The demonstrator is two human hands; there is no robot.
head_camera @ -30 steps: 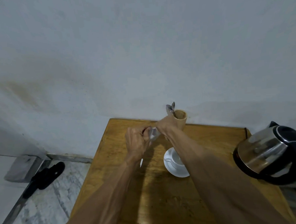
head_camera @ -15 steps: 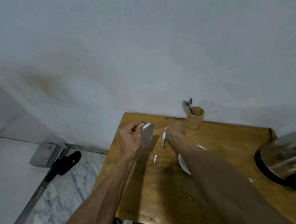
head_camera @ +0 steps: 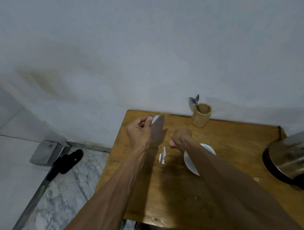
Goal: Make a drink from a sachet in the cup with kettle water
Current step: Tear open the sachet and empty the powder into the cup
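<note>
Above the table's (head_camera: 228,146) left half, sachet (head_camera: 158,130) pinched upright in left hand (head_camera: 140,133) | right hand (head_camera: 181,136) loosely curled, grip state unclear | torn strips (head_camera: 163,155) lie between | saucer (head_camera: 188,160) half hidden by forearm, cup unseen | kettle (head_camera: 294,155) cut off at right.

brown wooden table (head_camera: 228,146), white saucer (head_camera: 189,161), silver-and-black kettle (head_camera: 294,158), grey-veined marble floor (head_camera: 60,198).

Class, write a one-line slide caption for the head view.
Left hand holds the sachet over the wooden table; torn strips lie beside the saucer.
</note>
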